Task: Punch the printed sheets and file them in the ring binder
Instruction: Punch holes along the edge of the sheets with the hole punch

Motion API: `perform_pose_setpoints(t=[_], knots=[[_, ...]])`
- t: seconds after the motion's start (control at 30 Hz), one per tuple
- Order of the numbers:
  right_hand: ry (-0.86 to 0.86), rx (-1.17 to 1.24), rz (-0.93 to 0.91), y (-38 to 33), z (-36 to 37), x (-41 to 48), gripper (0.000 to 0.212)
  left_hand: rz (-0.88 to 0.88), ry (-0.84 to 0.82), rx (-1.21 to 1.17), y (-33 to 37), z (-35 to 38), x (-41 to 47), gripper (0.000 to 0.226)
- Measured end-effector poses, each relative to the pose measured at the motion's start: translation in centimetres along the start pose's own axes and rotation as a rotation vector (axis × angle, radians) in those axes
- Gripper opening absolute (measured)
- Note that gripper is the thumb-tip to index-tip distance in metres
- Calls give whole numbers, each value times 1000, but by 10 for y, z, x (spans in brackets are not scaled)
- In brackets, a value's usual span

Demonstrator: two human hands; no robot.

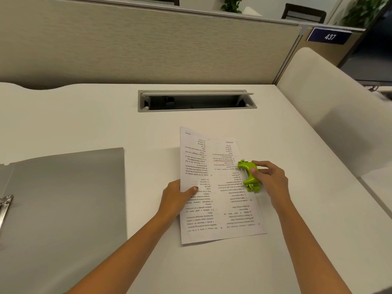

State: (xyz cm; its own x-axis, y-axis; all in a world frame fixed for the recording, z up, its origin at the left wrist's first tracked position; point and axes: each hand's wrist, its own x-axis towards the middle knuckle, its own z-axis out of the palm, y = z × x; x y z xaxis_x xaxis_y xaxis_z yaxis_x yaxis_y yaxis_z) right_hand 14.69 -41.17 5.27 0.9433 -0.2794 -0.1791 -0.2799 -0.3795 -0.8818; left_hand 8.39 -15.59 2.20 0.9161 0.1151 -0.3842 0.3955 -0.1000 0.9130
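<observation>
Printed sheets lie on the white desk, text upside down to me. My left hand grips their left edge, thumb on top, and that edge is lifted a little off the desk. A green hole punch sits on the right edge of the sheets, about halfway along. My right hand holds the punch from the right, thumb on its top. An open grey ring binder lies flat at the left, its metal rings at the frame's left edge.
A grey cable hatch is set in the desk behind the sheets, lid tilted up. A beige partition runs along the back. A white side panel rises at the right, with a "437" sign beyond.
</observation>
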Motion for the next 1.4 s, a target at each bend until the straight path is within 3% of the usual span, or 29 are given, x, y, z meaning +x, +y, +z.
perform_pose_setpoints(t=[0.27,0.43,0.57,1.07,1.4], knots=[[-102,-54,251,-18,-13,26,27,-34,-12,0,1,0,1,28],[-198,-181,418,-43,-10,40,13,-64,-19,-8,1,-1,3,28],[-220,-282,495,-46,-7,51,31,-84,-48,-23,2,-3,5,29],[-304,-210,557,-53,-13,50,39,-112,-78,-47,3,-3,7,28],[-302,-333,528,-52,-7,56,42,-127,-74,-42,4,-2,6,29]])
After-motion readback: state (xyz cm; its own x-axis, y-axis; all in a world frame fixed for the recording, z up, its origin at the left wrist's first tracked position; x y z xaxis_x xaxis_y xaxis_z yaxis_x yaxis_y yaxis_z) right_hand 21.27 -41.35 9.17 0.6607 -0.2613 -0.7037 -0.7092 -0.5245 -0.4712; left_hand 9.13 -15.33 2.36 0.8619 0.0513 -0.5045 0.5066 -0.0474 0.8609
